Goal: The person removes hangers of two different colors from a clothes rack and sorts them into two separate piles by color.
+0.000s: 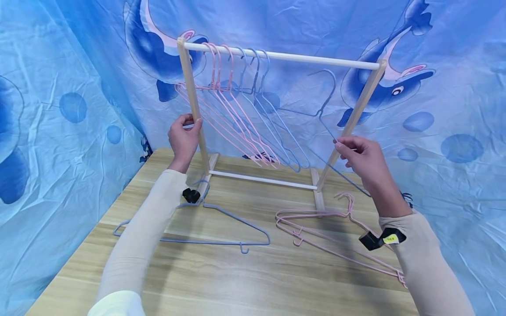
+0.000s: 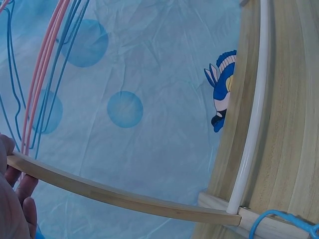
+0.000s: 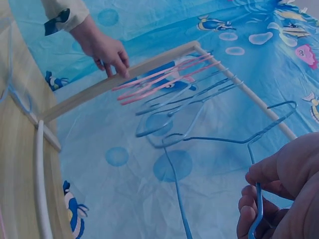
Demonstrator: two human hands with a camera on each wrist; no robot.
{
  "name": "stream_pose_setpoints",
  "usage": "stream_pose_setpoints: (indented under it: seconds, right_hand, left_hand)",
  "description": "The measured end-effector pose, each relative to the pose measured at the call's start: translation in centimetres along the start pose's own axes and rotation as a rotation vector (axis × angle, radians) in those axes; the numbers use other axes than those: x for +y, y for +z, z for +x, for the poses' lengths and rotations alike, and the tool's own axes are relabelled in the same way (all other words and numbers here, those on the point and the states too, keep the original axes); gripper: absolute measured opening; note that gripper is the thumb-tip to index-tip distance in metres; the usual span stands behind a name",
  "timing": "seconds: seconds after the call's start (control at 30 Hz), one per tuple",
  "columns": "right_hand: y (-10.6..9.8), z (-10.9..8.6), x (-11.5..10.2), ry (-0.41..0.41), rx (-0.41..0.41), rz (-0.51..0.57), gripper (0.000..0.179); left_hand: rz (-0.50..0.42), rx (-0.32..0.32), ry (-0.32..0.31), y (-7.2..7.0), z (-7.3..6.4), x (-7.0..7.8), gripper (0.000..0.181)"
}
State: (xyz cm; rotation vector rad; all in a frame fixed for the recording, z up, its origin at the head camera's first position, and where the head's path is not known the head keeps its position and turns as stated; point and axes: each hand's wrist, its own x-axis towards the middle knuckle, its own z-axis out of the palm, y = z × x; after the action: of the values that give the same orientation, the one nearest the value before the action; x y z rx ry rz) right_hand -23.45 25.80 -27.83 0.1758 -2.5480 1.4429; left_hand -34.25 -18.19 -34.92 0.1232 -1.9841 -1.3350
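Observation:
My left hand [image 1: 185, 139] grips the left wooden post [image 1: 190, 87] of a small hanger rack, thumb and fingers on either side of it. Between the thumb and fingers of my right hand [image 1: 361, 158] is the sloping side of a blue hanger [image 1: 319, 113], held near the right post. Its hook sits just below the white top rail [image 1: 316, 59] in the head view and overlaps the rail in the right wrist view. Three pink hangers [image 1: 231, 74] and three blue hangers [image 1: 257, 72] hang on the rail's left half.
On the wooden table [image 1: 237, 285], another blue hanger [image 1: 197, 241] lies front left, partly behind my left sleeve. Pink hangers [image 1: 312, 214] lie overlapping at front right, under my right forearm. A white lower bar [image 1: 261, 180] joins the rack's feet. Blue printed cloth [image 1: 446, 87] surrounds the table.

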Motion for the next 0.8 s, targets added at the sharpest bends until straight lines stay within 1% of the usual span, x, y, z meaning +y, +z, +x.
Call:
stream_pose_setpoints:
  seconds: [0.13, 0.23, 0.37, 0.53, 0.6, 0.8]
  right_hand:
    - [0.1, -0.7, 1.0, -0.006, 0.031, -0.026, 0.04]
    - [0.3, -1.2, 1.8, -0.006, 0.058, -0.039, 0.039]
    - [0.8, -1.4, 3.1, -0.033, 0.083, -0.045, 0.035]
    - [1.4, -1.8, 4.6, -0.08, 0.084, -0.044, 0.032]
    - [1.6, -2.1, 5.0, -0.088, 0.084, -0.061, 0.031]
    - [2.0, -2.8, 6.1, -0.087, 0.091, -0.115, 0.028]
  left_hand:
    - [-0.001, -0.003, -0.004, 0.0, 0.0, -0.1, 0.029]
    - [-0.001, -0.008, -0.006, -0.1, 0.1, -0.1, 0.029]
    - [-0.003, -0.017, -0.013, -0.1, 0.1, -0.1, 0.029]
    - [-0.004, -0.021, -0.021, -0.1, 0.0, -0.1, 0.029]
    - [-0.005, -0.022, -0.022, -0.1, 0.0, -0.1, 0.03]
    - [-0.013, -0.026, -0.016, -0.2, 0.0, -0.1, 0.03]
